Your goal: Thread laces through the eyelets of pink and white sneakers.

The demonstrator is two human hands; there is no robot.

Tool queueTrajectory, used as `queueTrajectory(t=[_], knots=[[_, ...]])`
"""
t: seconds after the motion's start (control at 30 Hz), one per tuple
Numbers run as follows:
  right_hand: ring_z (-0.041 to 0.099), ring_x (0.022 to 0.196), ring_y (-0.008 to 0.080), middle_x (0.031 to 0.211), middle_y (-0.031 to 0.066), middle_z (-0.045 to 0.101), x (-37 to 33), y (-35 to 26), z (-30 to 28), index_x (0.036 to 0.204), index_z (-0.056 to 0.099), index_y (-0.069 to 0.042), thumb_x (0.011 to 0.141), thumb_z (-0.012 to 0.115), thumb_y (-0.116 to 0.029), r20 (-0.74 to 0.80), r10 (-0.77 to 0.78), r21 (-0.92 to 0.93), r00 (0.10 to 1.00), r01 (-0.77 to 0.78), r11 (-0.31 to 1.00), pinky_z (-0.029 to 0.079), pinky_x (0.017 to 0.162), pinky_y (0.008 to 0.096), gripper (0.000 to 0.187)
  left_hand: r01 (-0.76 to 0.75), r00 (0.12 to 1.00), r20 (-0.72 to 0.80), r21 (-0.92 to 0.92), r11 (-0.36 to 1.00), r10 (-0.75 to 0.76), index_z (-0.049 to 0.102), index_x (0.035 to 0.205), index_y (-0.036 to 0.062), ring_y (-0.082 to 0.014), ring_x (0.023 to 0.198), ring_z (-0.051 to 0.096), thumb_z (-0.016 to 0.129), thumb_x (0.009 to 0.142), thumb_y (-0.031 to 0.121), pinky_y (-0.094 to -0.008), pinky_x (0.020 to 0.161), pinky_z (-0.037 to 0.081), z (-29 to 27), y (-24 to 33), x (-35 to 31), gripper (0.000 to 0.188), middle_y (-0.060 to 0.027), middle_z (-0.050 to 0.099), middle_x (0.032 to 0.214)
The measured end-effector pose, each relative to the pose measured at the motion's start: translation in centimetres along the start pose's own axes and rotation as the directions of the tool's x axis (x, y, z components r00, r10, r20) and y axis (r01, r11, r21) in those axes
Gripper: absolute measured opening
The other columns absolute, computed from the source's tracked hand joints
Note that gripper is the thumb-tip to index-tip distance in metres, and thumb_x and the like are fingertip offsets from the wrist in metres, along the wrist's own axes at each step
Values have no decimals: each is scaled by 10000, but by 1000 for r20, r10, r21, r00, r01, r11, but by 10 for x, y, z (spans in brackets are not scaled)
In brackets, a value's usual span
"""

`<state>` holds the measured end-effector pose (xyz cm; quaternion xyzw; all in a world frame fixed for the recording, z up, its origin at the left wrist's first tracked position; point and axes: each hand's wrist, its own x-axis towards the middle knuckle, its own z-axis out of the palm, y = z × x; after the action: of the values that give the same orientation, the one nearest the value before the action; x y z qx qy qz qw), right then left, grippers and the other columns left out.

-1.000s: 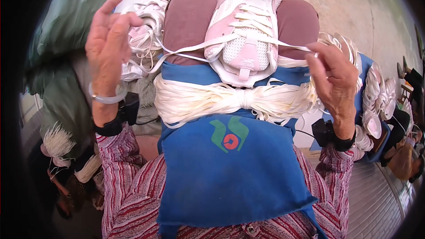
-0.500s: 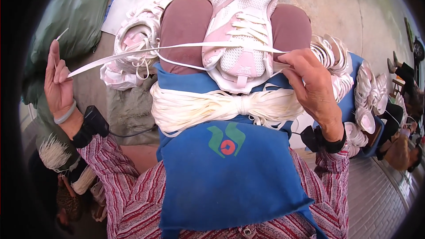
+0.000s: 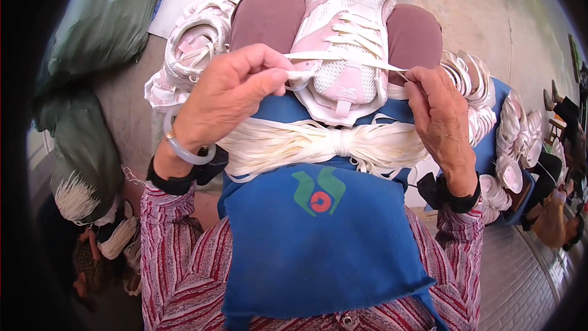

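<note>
A pink and white sneaker (image 3: 351,79) lies between my knees, its tongue end toward me and a lace threaded in a crossed row. Across it runs a loose white shoelace (image 3: 343,57). My left hand (image 3: 236,89) pinches the lace at the shoe's left side, thumb against bent fingers. On the right side, my right hand (image 3: 438,110) pinches the lace's other stretch between thumb and fingertips. In my lap, below the shoe, rests a tied bundle of cream shoelaces (image 3: 288,141) on the blue apron (image 3: 318,251).
More pink and white shoes (image 3: 195,49) are heaped on the left. Stacked shoes (image 3: 468,86) and further shoes (image 3: 514,129) stand at the right. Green sacks (image 3: 101,24) fill the far left. Another person (image 3: 554,214) sits at the far right.
My left hand has come in from the far left to the shoe's left side, and the lace stretched out there is drawn in. My right hand stays nearly in place.
</note>
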<state>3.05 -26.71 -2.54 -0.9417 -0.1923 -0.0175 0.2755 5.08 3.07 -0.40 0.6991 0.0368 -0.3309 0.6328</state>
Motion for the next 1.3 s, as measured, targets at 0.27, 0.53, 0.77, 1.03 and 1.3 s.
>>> queueTrajectory(t=[0.27, 0.53, 0.77, 1.03, 1.3], knots=[[574, 679, 294, 770, 109, 526, 7, -8, 4, 918, 588, -36, 844, 630, -36, -36, 55, 185, 998, -47, 982, 462, 599, 362, 85, -63, 996, -38, 266, 962, 76, 613, 921, 6, -42, 733, 470, 589, 937, 164, -188, 674, 398, 1, -8, 2, 161, 44, 561, 800], [577, 688, 297, 783, 132, 572, 15, -18, 11, 892, 596, -14, 853, 615, -36, -36, 140, 319, 990, -121, 940, 455, 618, 361, 49, -174, 951, -191, 318, 932, 243, 652, 996, -12, -51, 704, 544, 604, 923, 153, -213, 623, 444, 8, -7, 10, 186, -2, 641, 782], [583, 690, 310, 786, 137, 581, 18, -19, 9, 876, 601, -3, 859, 616, -62, -31, 121, 203, 992, -112, 973, 456, 623, 364, 63, -358, 869, -100, 550, 754, 485, 629, 986, -21, -112, 821, 559, 580, 937, 109, -229, 740, 452, 13, -2, 20, 146, -59, 648, 979], [596, 685, 312, 778, 151, 598, 20, -27, 6, 877, 614, 14, 867, 602, -65, -38, 114, 103, 993, -109, 989, 466, 608, 347, 81, -413, 831, -65, 592, 692, 552, 603, 911, -29, -212, 768, 584, 601, 880, 66, -286, 705, 465, 11, 8, 29, 99, -102, 635, 934], [594, 658, 321, 710, 151, 592, 26, -27, 5, 804, 617, 21, 864, 605, -96, 123, 338, 369, 933, -359, 858, 464, 581, 374, 131, -414, 789, 46, 777, 475, 612, 602, 921, -13, -169, 736, 575, 607, 873, 27, -254, 681, 461, 23, 8, 30, 63, -76, 618, 875]])
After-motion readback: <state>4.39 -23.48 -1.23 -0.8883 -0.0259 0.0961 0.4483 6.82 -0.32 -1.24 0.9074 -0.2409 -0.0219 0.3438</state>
